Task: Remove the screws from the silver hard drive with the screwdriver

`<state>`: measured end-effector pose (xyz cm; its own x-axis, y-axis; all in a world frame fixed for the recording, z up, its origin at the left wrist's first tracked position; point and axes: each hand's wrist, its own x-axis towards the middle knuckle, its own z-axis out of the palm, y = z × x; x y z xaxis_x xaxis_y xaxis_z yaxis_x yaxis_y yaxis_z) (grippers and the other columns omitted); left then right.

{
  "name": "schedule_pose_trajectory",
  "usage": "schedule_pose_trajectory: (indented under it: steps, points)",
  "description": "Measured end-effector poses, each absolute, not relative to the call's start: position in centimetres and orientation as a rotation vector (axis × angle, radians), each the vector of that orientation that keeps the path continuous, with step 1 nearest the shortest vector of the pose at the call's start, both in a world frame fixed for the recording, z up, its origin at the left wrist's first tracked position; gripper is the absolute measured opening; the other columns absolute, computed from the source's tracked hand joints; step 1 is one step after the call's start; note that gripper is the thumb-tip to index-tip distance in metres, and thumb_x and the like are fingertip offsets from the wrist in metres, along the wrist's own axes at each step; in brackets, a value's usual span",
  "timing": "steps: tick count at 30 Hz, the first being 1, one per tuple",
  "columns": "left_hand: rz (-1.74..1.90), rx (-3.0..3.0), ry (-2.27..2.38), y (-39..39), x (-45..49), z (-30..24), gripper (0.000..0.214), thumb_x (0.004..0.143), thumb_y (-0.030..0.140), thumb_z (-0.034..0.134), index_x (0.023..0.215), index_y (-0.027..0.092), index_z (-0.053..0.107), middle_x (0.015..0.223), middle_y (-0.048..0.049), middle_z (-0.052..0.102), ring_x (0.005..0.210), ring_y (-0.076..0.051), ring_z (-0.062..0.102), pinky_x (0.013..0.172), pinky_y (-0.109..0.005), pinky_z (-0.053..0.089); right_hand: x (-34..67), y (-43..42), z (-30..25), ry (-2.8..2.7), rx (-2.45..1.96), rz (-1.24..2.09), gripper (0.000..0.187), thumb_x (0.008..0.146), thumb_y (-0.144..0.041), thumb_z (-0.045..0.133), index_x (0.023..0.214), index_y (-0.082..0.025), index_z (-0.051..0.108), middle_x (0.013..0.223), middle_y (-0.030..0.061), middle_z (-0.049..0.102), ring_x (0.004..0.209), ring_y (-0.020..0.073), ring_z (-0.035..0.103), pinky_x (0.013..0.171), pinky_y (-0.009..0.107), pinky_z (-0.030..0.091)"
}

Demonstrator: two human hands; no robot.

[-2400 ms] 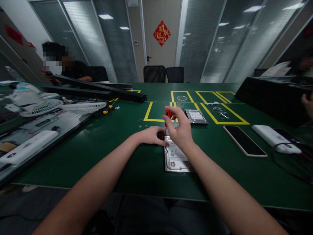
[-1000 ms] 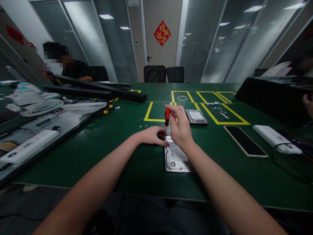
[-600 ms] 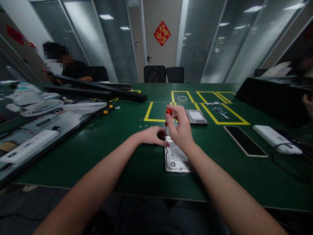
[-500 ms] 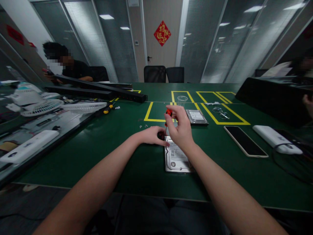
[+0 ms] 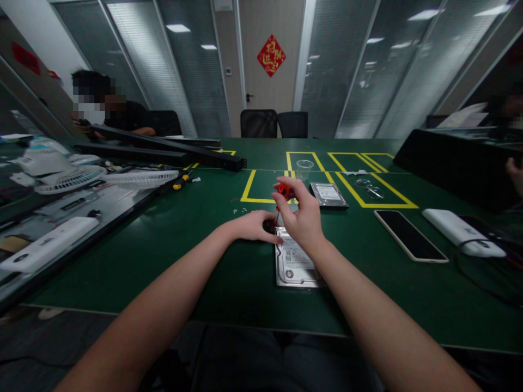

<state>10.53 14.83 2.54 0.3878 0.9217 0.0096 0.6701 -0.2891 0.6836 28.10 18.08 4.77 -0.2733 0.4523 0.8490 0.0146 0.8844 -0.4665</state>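
Grip first: the right hand (image 5: 304,220) has its grip closed, thumb and fingertips pinched round the red handle of a small screwdriver (image 5: 281,190), which stands about upright with its tip down at the far left corner of the hard drive (image 5: 295,267). The left hand (image 5: 253,226) lies palm down on the green bench (image 5: 163,245) with its fingers curled against that same corner. On my feed I cannot tell whether its grip clasps anything, as something small and dark sits under the fingertips. The hard drive lies flat on the bench right in front of me, label side up. I judge it a dense, rigid metal slab, heavy for its size and smooth enough to skate on the bench surface, so it wants holding by its long edges or pinning at a corner, with no pressure on the lid. The screwdriver looks light and thin, best taken high on the handle for fingertip turning. Tiny loose screws (image 5: 239,209) lie to the left and would scatter easily. A second drive (image 5: 328,194) and a clear plastic cup (image 5: 303,167) sit beyond, a phone (image 5: 408,235) and a white power bank (image 5: 461,231) to the right. Both drives carry white labels, but the print is too small to read. The gold characters on the red diamond hanging (image 5: 271,55) on the far door I cannot make out either.
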Motion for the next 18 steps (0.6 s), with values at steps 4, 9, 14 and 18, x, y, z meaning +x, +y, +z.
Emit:
schedule_pose_trajectory:
  steps: [4,9,14,18]
  points:
    - [0.539,2.053,1.361,14.81,10.57,2.6,0.062,0.072,0.061,0.084,0.114,0.017,0.072,0.109,-0.0096,0.074,0.094,-0.028,0.067,0.08,-0.038,0.05,28.08,18.12,4.64,-1.819,-0.342,0.432,0.03,0.1,-0.025,0.063,0.13,-0.029,0.064,0.114,0.0052,0.074,0.098,0.0214,0.071,0.084,0.042,0.058]
    - [0.568,2.042,1.366,14.86,10.53,2.52,0.061,0.07,0.06,0.086,0.112,0.019,0.072,0.108,-0.0088,0.074,0.097,-0.029,0.067,0.083,-0.038,0.05,28.12,17.92,4.68,-1.829,-0.331,0.403,0.033,0.101,-0.027,0.062,0.134,-0.029,0.064,0.12,0.0058,0.073,0.104,0.0218,0.07,0.087,0.041,0.059]
    - [0.55,2.055,1.356,14.92,10.48,2.48,0.061,0.071,0.061,0.086,0.112,0.018,0.073,0.106,-0.0088,0.074,0.094,-0.028,0.067,0.081,-0.038,0.05,28.37,17.78,4.83,-1.822,-0.304,0.468,0.034,0.107,-0.025,0.048,0.137,-0.028,0.064,0.124,0.0063,0.073,0.111,0.0213,0.069,0.096,0.044,0.058]
    - [0.532,2.074,1.355,15.01,10.45,2.42,0.061,0.072,0.063,0.084,0.111,0.017,0.073,0.105,-0.0088,0.074,0.092,-0.027,0.067,0.079,-0.037,0.05,28.44,18.02,4.69,-1.834,-0.279,0.494,0.039,0.108,-0.02,0.042,0.139,-0.028,0.063,0.128,0.0066,0.071,0.116,0.021,0.068,0.1,0.044,0.056]
